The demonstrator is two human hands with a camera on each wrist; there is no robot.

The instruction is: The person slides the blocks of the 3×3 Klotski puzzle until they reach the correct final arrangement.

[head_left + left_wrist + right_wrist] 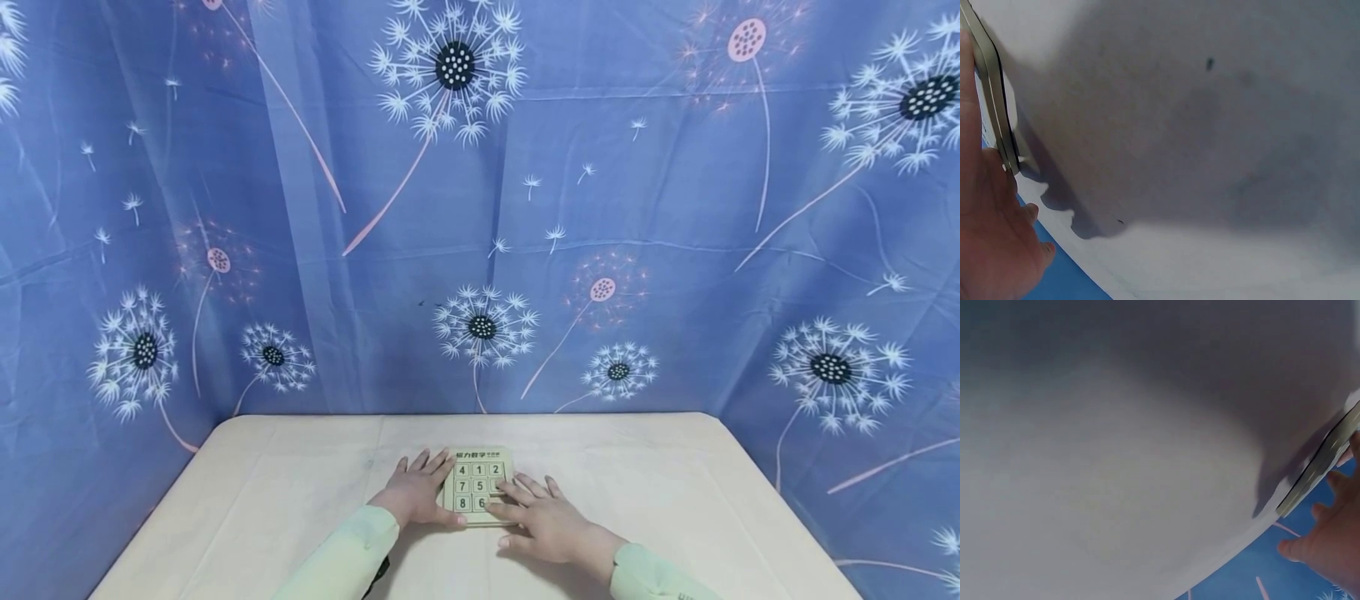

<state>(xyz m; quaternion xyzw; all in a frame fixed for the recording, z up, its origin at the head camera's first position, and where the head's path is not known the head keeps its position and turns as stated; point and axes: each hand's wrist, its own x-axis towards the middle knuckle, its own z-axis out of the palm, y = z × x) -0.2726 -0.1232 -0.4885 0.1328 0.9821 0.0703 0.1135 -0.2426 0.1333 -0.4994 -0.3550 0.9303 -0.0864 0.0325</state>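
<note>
A pale green number sliding puzzle [480, 471] lies flat on the table, its top row reading 4, 1, 2. My left hand [420, 487] rests along its left side, with fingers spread near the upper left corner and the thumb at the bottom edge. My right hand [551, 525] reaches over the right side with extended fingers. Its fingertips touch the tiles beside the 5 and the 6 and hide the lower right part. The left wrist view catches the puzzle's side edge [997, 94] beside the hand; the right wrist view catches its other edge [1319, 465].
The cream table [637, 458] has rounded back corners. A blue curtain [360, 333] with a dandelion print hangs behind it and at both sides. Part of a small black object [382, 572] shows by the left sleeve.
</note>
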